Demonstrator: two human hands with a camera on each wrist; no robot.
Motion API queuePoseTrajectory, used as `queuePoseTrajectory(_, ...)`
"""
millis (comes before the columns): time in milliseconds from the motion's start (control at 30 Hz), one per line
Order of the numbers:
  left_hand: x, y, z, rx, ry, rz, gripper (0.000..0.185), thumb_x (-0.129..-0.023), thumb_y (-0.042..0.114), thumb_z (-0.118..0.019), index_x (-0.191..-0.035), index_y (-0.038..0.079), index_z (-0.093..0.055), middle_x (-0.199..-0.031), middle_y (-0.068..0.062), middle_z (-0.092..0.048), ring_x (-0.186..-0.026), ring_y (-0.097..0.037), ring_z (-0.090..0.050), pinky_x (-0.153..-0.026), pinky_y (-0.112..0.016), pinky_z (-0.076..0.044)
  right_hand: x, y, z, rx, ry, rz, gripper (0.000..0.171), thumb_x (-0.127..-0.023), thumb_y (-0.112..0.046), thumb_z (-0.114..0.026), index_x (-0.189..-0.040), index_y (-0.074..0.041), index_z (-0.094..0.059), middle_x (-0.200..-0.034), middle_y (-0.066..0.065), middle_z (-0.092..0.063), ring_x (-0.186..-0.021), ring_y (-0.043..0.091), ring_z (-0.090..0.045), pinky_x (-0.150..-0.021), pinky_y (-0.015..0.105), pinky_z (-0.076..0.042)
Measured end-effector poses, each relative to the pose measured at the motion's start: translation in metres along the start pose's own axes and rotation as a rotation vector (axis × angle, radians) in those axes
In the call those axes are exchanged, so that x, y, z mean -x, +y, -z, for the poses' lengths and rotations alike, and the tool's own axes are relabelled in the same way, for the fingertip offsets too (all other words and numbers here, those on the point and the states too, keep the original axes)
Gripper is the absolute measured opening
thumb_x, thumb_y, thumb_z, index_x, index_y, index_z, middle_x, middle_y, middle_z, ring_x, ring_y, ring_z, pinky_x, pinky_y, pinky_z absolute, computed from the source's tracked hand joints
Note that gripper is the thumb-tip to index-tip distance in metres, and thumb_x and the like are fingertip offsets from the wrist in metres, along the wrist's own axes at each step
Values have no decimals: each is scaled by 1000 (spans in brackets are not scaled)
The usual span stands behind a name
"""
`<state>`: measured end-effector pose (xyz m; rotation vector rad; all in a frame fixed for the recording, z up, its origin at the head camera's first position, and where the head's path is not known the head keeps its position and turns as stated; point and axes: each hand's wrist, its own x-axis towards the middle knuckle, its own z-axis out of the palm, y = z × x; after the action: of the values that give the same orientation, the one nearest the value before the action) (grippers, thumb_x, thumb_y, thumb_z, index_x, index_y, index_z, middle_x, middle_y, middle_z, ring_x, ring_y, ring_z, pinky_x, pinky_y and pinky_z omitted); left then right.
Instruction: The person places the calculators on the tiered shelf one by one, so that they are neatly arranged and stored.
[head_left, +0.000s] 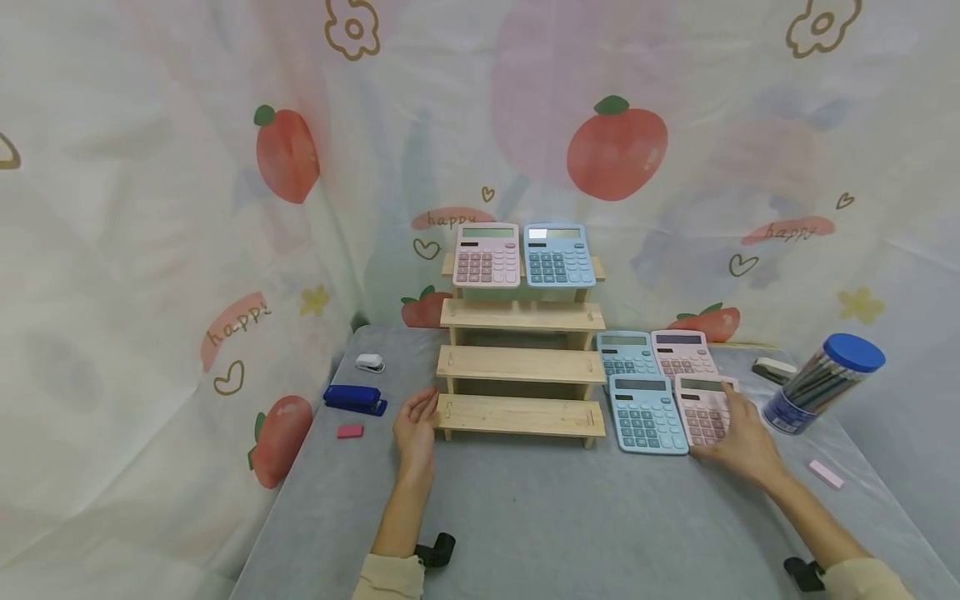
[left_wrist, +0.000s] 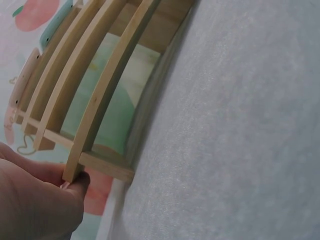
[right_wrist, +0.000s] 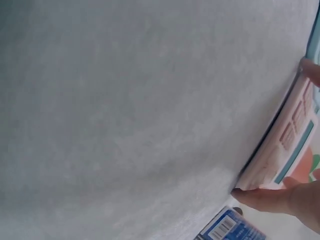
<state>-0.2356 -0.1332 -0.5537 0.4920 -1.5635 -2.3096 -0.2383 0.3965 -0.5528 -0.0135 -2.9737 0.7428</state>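
My left hand pinches the left end of the lowest board of a tiered wooden display rack. In the left wrist view, thumb and fingers meet at the corner of that board. A pink calculator lies at the front right of a group on the table, and my right hand grips it by its sides. The right wrist view shows the pink calculator between thumb and fingers, close to the cloth. Beside it lies a blue calculator. Another pink calculator and blue calculator lean on the top tier.
Behind the front pair lie a blue calculator and a pink calculator. A blue-lidded pencil tub, a black-and-white object and a pink eraser are right. Left are a blue stapler, a white item and a red eraser.
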Motion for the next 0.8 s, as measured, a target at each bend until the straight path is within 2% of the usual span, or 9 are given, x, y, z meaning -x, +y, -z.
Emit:
queuePoseTrajectory(200, -1, -1, 1, -3, -6, 1, 45, -91, -25, -50, -133, -10, -57, -142, -29, -59, -137, -36, -56, -115, -45, -42, -2, 1, 2, 0, -25, -18, 150, -65, -49, -97, -165, -2, 4, -153, 49, -15, -127, 72, -31, -97, 85, -32)
queuePoseTrajectory(367, 0, -2, 1, -7, -3, 5, 45, -91, -25, -50, -132, -9, -58, -141, -28, -60, -137, -35, -56, -114, -45, -43, -1, 0, 0, -10, 9, 13, 146, -67, -45, -97, -165, -2, 2, -151, 49, -19, -126, 71, -34, -95, 85, -33)
queuePoseTrajectory(533, -1, -4, 1, -4, 0, 12, 45, -90, -25, -50, -132, -9, -58, -141, -28, -59, -137, -35, -56, -113, -43, -45, 2, -2, 1, -57, 69, 5, 148, -66, -41, -98, -166, -3, 4, -155, 47, -17, -131, 70, -30, -98, 84, -30)
queuePoseTrajectory(667, -2, -5, 1, 0, -1, 8, 45, -90, -25, -50, -132, -9, -58, -141, -28, -60, -136, -34, -57, -108, -36, -49, 4, -13, 7, -75, 101, 19, 145, -69, -41, -97, -167, -7, 5, -159, 44, -13, -133, 68, -28, -100, 85, -27)
queuePoseTrajectory(800, -2, -5, 1, -4, -1, 2, 45, -90, -25, -50, -131, -9, -58, -141, -28, -60, -136, -34, -57, -103, -30, -51, 5, -36, 17, -80, 133, 68, 142, -70, -37, -97, -167, -9, 2, -160, 41, -17, -134, 65, -30, -99, 86, -29)
